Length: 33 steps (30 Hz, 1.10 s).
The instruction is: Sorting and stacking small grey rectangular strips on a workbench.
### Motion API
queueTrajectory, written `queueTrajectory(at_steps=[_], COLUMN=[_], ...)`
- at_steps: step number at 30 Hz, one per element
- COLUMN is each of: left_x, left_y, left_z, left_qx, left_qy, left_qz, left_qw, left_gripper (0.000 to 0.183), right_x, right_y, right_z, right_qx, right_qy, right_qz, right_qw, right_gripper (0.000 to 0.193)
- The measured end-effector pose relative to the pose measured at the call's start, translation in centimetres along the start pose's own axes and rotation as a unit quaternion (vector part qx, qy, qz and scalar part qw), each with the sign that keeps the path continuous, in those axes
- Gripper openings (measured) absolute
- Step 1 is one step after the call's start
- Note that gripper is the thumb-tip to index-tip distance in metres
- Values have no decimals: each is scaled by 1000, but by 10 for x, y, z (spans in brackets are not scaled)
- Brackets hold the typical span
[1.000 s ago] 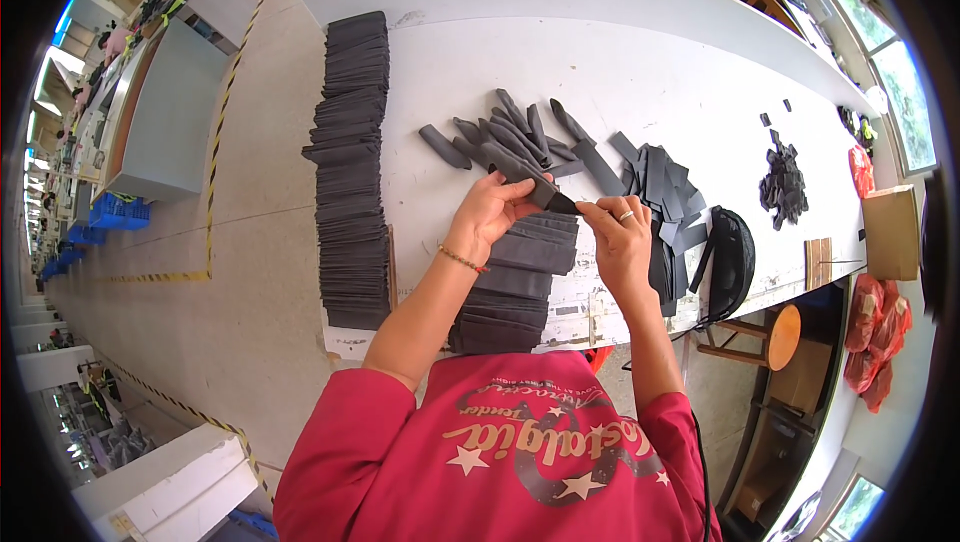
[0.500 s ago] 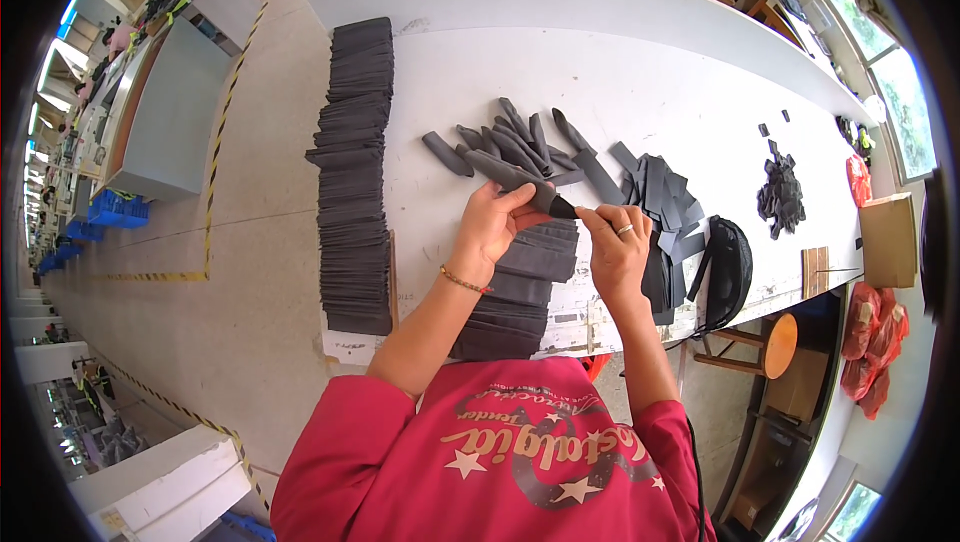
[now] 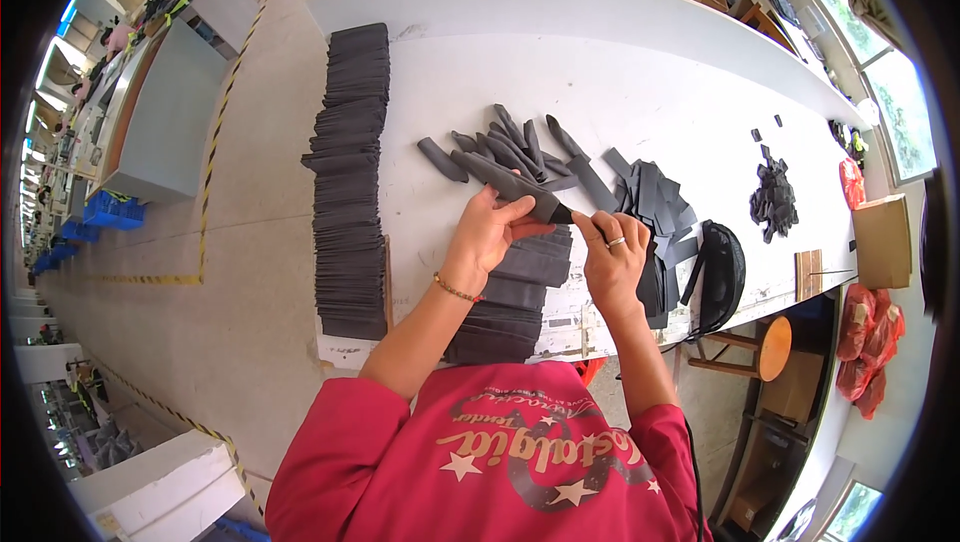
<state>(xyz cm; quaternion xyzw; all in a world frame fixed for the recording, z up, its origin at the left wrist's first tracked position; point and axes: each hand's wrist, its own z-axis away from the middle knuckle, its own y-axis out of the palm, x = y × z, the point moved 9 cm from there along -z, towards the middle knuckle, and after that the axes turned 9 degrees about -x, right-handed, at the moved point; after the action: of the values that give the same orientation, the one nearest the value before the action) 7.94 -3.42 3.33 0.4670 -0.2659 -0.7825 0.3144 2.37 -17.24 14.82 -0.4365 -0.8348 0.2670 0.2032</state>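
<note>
1. Cloth (image 3: 505, 184), dark grey and folded, slants above the table (image 3: 420, 82) between both hands, its black tip (image 3: 562, 213) pointing right.
2. The left hand (image 3: 490, 234) grasps it, thumb on top and fingers below (a beaded bracelet (image 3: 457, 289) circles that wrist).
3. The right hand (image 3: 612, 254) pinches the tip between thumb and finger; a ring (image 3: 616, 243) sits on one finger.
4. Loose rolls (image 3: 515, 147), also dark grey, lie in a heap just beyond the cloth.
5. A stack (image 3: 500, 314) of dark pieces reaches from below the hands toward the table's near edge.
6. A long row (image 3: 350, 182) of similar pieces runs along the table's left side.
7. Flat strips (image 3: 650, 204) spread out right of the right hand, near a black bag (image 3: 720, 277).
8. Small scraps (image 3: 773, 199) lie heaped farther right.
</note>
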Motion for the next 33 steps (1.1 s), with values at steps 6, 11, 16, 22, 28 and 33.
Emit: queueTrajectory(at_steps=[6,11,16,22,28,33], left_x=[-8,-10,17,16,23,-5], left_y=[12,18,23,6,17,5], left_z=[16,20,8,6,15,12], left_qx=[-26,-17,96,40,59,24], left_qy=[116,133,61,108,107,159], left_qz=[-66,-33,101,81,90,5], left_qw=[991,990,988,990,988,987], left_gripper=[57,56,36,28,26,26], right_x=[8,10,32,32,38,29], right_y=[4,9,24,34,44,38], right_z=[2,8,12,20,14,33], right_qx=[-23,-13,-14,-12,-31,51], right_qy=[14,87,69,120,131,158], right_qz=[29,-6,-32,-54,-135,-144], right_qw=[999,996,997,991,982,976], right_gripper=[34,37,40,39,40,40])
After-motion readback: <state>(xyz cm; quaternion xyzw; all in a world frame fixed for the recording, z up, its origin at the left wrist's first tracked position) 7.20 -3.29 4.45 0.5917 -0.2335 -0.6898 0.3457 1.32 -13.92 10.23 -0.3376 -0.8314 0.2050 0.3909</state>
